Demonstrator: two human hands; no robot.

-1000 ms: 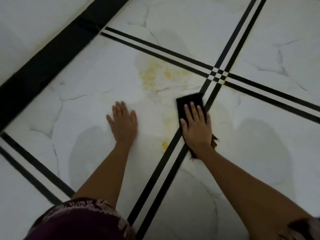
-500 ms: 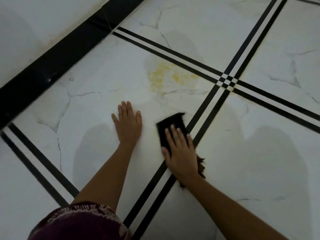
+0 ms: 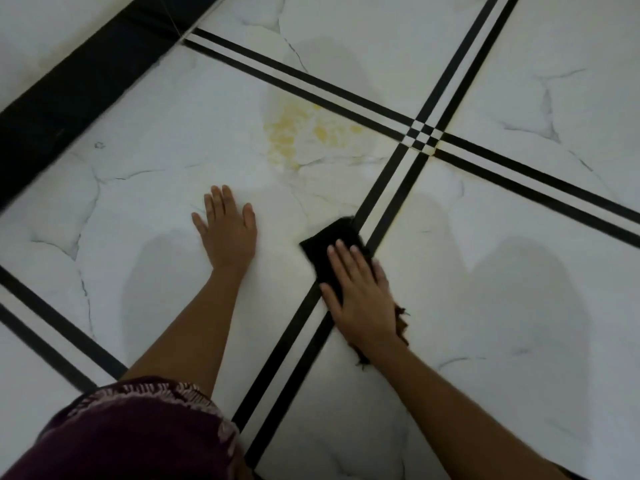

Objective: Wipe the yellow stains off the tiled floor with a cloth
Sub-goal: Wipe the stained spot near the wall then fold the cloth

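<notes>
The yellow stains [image 3: 300, 134] sit as a blotchy patch on a white marble-veined tile of the tiled floor [image 3: 149, 174], just on the near side of a pair of black stripes [image 3: 311, 86] that runs from upper left to right. A fainter yellow tinge shows at the corner beside the stripe crossing [image 3: 423, 135]. The patch lies ahead of both hands and well apart from them.

The dark cloth [image 3: 327, 242] lies flat on the floor nearer the person, its far corner touching the edge of the other double stripe [image 3: 394, 209], which runs toward the camera. A frayed, brownish end of the cloth [image 3: 401, 322] sticks out behind the wrist.

The right hand [image 3: 360, 299] lies palm down on the cloth, fingers straight and held together, pressing it to the tile; nothing is curled round the fabric. Its fingertips reach only partway up the cloth, so the far part shows bare, and the thumb lies along the cloth's left edge, over the black stripe.

The left hand [image 3: 227, 230] is spread flat on the bare tile to the left of the cloth, palm down, fingers straight, holding nothing. It is apart from the cloth and rests on the same tile as the stains.

Soft grey shadows [image 3: 530, 289] fall on the tiles to either side of the arms. A black skirting band [image 3: 79, 84] runs along the foot of a pale wall [image 3: 52, 29] at upper left. A maroon patterned garment [image 3: 131, 434] fills the lower left corner.
</notes>
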